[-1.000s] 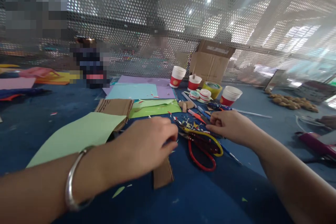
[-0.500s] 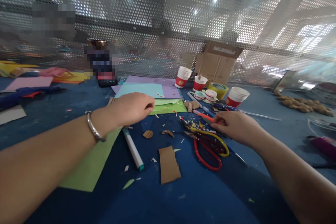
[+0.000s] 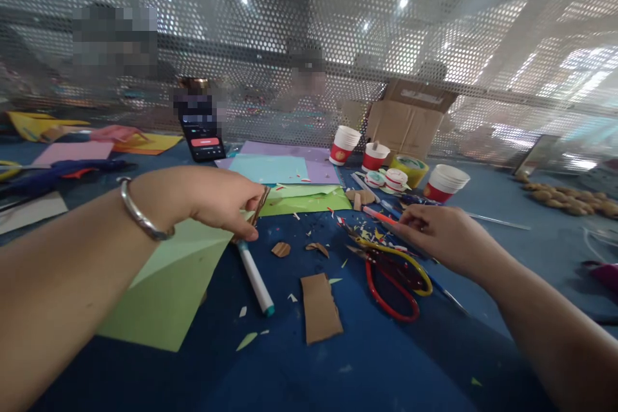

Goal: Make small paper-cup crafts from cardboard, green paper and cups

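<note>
My left hand (image 3: 219,203), with a silver bangle on its wrist, is closed on a thin brown piece of cardboard (image 3: 263,201) tilted on edge. Under that hand and forearm lies a light green sheet of paper (image 3: 164,309). A white marker with a teal end (image 3: 255,280) rests just below the fingers. Further right, my right hand (image 3: 425,226) has its fingertips closed round an orange pen (image 3: 379,214) lying low over the paper scraps. Scissors with red and yellow handles (image 3: 393,280) lie below it. A cardboard rectangle (image 3: 321,309) is flat on the table in front.
Paper cups (image 3: 345,145), yellow tape (image 3: 410,169) and a cardboard box (image 3: 408,119) stand at the back right. Purple and blue paper (image 3: 270,168) lies at the back centre, with a phone (image 3: 205,141) upright beside it. A perforated metal screen (image 3: 309,26) stands behind the table.
My left hand has shifted left and turned, and the brown cardboard now shows in its fingers. My right hand stays at the orange pen. The view has turned slightly left.
</note>
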A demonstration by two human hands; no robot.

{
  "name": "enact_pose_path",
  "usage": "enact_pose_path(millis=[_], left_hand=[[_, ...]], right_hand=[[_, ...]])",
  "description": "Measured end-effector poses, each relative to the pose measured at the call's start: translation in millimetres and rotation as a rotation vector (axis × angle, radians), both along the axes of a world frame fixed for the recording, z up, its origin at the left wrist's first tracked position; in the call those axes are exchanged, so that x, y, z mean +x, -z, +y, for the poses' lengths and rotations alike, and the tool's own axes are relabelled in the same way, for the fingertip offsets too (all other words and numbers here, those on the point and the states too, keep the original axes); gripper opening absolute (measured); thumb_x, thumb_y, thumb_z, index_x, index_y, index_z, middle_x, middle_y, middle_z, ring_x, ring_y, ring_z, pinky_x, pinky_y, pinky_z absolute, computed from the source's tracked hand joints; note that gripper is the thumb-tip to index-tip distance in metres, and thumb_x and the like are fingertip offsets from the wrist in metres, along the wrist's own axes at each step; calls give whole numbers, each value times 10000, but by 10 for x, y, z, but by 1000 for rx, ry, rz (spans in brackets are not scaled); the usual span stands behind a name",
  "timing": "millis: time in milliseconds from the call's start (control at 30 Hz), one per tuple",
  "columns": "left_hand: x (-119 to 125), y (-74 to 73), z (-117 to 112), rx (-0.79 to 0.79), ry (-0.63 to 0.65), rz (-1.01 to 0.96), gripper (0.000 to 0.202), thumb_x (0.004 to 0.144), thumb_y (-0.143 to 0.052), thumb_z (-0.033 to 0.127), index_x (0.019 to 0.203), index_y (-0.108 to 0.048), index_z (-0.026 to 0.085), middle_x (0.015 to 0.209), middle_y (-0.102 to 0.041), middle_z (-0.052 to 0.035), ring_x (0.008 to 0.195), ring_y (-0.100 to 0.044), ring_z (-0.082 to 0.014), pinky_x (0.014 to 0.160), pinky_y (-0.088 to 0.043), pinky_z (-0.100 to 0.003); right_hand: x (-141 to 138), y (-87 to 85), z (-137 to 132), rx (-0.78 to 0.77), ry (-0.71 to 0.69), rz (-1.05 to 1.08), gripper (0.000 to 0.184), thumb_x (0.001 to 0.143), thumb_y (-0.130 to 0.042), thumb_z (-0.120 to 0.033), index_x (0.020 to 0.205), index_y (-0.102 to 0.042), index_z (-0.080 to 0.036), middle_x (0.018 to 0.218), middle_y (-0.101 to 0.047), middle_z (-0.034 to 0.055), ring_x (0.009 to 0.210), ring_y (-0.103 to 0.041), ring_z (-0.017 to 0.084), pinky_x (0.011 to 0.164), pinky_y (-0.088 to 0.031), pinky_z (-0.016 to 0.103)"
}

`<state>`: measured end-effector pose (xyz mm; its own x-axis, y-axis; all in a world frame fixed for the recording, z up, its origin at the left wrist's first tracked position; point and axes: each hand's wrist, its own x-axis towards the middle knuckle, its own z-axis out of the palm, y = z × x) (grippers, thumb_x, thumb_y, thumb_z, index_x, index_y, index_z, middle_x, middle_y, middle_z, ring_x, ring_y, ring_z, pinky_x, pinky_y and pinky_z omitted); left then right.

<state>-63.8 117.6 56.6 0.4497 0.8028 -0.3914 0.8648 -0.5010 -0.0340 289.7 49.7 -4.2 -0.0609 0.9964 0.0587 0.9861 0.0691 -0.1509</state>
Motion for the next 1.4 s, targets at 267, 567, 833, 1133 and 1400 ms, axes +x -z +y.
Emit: enact_pose_path(millis=[267,567,833,1133,1400], left_hand=[[71,95,-38,38,-30,-36,142,738,-550,121,771,-661,203,712,-689,-29,590,-546,-183,551,-309,-272],[60,-48,-76,417,-19,-115,65,774,-553,238,717,-585,234,606,-578,-11,490,-461,-180,532,-248,-316],[104,-444,-412,852,280,-729,125,845,-535,267,956,-584,237,749,-610,27,580,-525,-132,570,-338,-270],[322,-257,-347,717,176,-1308,116,875,-562,157,881,-562,272,777,-524,-4,608,-432,-156,512,-333,-300],[593,309,-269,395,163,-1405,40,969,-493,254,981,-459,238,892,-493,-6,717,-471,-140,625,-421,-271]], right_hand=[[-2,-13,-20,16,-6,14,338,915,-564,-549,854,-692,-243,693,-712,14,631,-637,194,546,-364,280],[-3,-10,-27,146,-33,164,305,889,-592,-493,827,-702,-216,651,-683,16,563,-585,158,524,-387,267],[-106,-69,-118,276,-49,457,297,873,-624,-471,823,-718,-194,637,-671,14,538,-534,134,501,-399,249],[-392,-99,-232,-33,-203,911,443,890,-635,-567,1039,-710,-157,818,-722,55,564,-596,119,478,-442,225],[-495,-26,-261,-150,-181,1249,381,880,-705,-495,1062,-670,-162,829,-701,31,522,-575,79,457,-442,196]])
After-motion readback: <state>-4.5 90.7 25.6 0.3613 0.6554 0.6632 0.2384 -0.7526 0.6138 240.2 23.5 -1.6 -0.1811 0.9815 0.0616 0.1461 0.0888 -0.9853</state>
